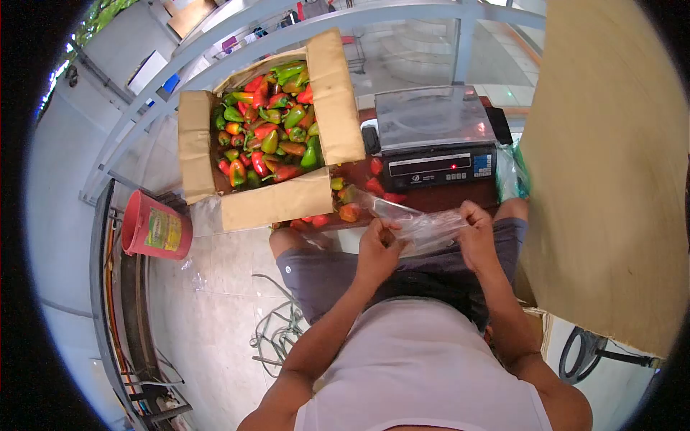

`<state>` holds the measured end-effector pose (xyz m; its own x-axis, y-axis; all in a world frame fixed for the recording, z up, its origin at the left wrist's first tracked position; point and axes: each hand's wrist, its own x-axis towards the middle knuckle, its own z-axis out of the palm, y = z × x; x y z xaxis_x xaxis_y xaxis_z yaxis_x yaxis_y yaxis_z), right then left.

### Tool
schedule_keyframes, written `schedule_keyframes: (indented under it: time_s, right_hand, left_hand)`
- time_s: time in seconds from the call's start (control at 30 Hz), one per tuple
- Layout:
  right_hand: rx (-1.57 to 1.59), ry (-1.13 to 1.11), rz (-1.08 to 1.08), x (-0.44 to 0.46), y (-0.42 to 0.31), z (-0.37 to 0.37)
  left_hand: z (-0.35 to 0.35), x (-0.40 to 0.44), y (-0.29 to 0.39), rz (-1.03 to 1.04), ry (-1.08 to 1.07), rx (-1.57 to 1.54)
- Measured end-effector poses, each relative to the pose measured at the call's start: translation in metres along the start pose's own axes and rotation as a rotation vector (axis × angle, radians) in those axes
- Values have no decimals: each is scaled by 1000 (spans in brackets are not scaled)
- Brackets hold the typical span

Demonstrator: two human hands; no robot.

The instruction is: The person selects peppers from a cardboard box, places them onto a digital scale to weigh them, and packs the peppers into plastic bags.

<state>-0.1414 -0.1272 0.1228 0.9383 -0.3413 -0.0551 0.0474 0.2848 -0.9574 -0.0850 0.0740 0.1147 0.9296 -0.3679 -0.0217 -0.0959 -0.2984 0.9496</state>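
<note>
Stretched between my two hands, above my lap, is a clear plastic bag (pixel 430 226). My left hand (pixel 379 248) pinches its left end, and my right hand (pixel 476 233) pinches the right end. Just beyond the hands stands a digital scale (pixel 438 161) with a metal pan on top. Ahead to the left, an open cardboard box (pixel 280 205) holds many red and green peppers (pixel 269 140). Several loose peppers (pixel 349 212) lie on the dark red surface between the box and the scale.
A red bucket (pixel 162 226) stands on the floor at left. Green strapping (pixel 277 330) lies tangled on the floor. A large wooden panel (pixel 611 172) rises close on my right. Green and clear plastic bags (pixel 512 172) hang beside the scale. A metal railing (pixel 402 14) runs behind.
</note>
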Motion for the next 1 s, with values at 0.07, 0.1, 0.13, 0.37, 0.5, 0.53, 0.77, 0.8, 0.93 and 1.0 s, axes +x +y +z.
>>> schedule_keyframes:
  time_s: [0.07,0.1,0.13,0.37,0.5,0.53,0.77,0.8,0.93,1.0]
  right_hand:
    - [541,-82,321,-6,7,3]
    - [504,-140,345,-9,3,2]
    - [466,-199,371,-12,-4,2]
    - [-457,20,-263,11,34,-28]
    - [759,-167,400,-5,13,-4]
    - [394,-234,294,-3,15,-10]
    - [-1209,-173,-434,-14,-8,7]
    - [-1227,-185,-428,-19,-13,16]
    - [-1346,-236,-242,-24,-37,36]
    - [-1431,-221,-347,-12,-19,24]
  left_hand:
    - [1,9,-3,-267,51,-509]
    - [2,11,0,-406,75,-765]
    - [3,10,2,-461,56,-898]
    - [16,-6,-2,-235,-215,-452]
    - [11,24,-29,-383,23,-607]
    - [9,25,-17,-534,49,-909]
    - [10,2,-14,205,-208,-71]
    - [6,-2,9,225,-122,252]
    - [-1,-10,15,150,-166,810]
    - [-1,-13,21,54,-391,920]
